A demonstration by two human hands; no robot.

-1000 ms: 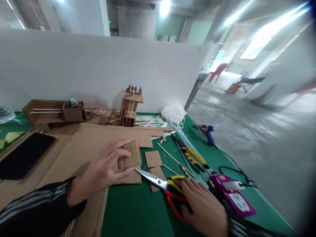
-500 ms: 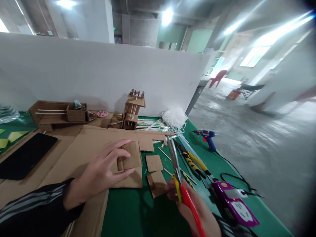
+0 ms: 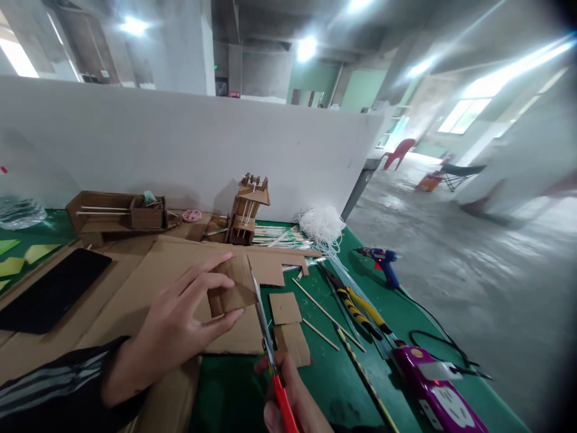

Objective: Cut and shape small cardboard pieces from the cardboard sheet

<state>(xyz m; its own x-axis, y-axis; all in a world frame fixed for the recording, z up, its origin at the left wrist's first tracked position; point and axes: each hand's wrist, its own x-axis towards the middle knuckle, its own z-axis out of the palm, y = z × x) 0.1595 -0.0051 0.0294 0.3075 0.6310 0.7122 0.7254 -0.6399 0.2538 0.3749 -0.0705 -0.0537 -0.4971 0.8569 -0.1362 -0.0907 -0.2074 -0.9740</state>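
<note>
My left hand (image 3: 180,319) grips a small brown cardboard piece (image 3: 234,287) between thumb and fingers, above a larger cardboard sheet (image 3: 130,288). In my right hand (image 3: 293,391) are red-handled scissors (image 3: 265,328), their blades pointing up and lying along the right edge of the held piece. Whether the blades are around that edge or only beside it, I cannot tell. Two small cardboard pieces lie to the right of the scissors, an upper one (image 3: 285,308) and a lower one (image 3: 295,344).
A black phone-like slab (image 3: 56,288) lies at left. Behind stand a cardboard box (image 3: 103,216) and a cardboard tower (image 3: 247,210). Pliers (image 3: 351,300), thin sticks (image 3: 331,313), a blue glue gun (image 3: 383,261) and a purple power strip (image 3: 435,385) are at right.
My right hand has moved left with the scissors, bringing the blades to the cardboard piece. My left hand still holds that piece, now slightly turned. The view has shifted a little.
</note>
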